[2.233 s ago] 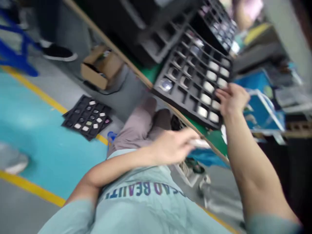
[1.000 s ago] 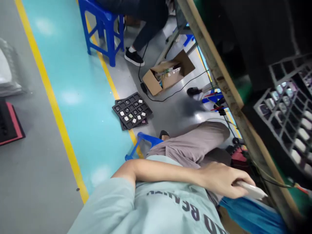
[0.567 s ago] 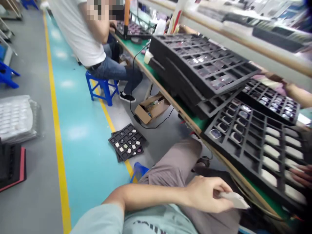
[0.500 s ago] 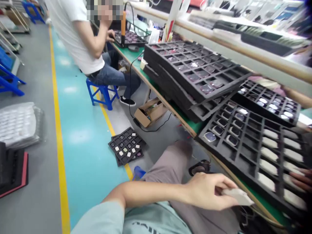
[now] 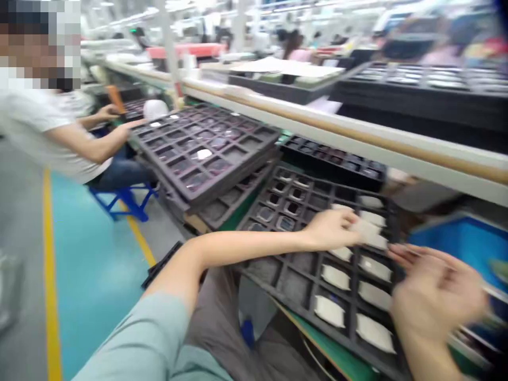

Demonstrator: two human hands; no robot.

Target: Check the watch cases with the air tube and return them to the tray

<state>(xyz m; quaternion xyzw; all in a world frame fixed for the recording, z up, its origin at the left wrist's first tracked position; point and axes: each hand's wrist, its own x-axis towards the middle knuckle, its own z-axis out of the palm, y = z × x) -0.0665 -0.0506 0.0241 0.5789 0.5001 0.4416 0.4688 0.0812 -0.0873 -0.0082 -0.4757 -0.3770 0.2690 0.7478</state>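
Observation:
A black foam tray [image 5: 301, 264] with many square cells lies in front of me on the green bench. Pale flat pads fill the cells on its right side, and small glossy parts sit in cells at its far left. My left hand [image 5: 331, 228] reaches over the tray and pinches a pale flat pad [image 5: 367, 230] above the cells. My right hand [image 5: 434, 288] hovers blurred at the tray's right edge, fingers spread, with nothing visible in it.
A stack of black cell trays [image 5: 206, 153] stands tilted to the left of my tray, another tray [image 5: 329, 161] behind it. A seated co-worker in a white shirt [image 5: 43, 132] works at the left on a blue stool [image 5: 123, 198]. A blue bin [image 5: 468, 243] is at the right.
My view swung up from the floor to the bench. My left hand carried the pale pad from my lap up over the tray. My right hand came further into view at the right.

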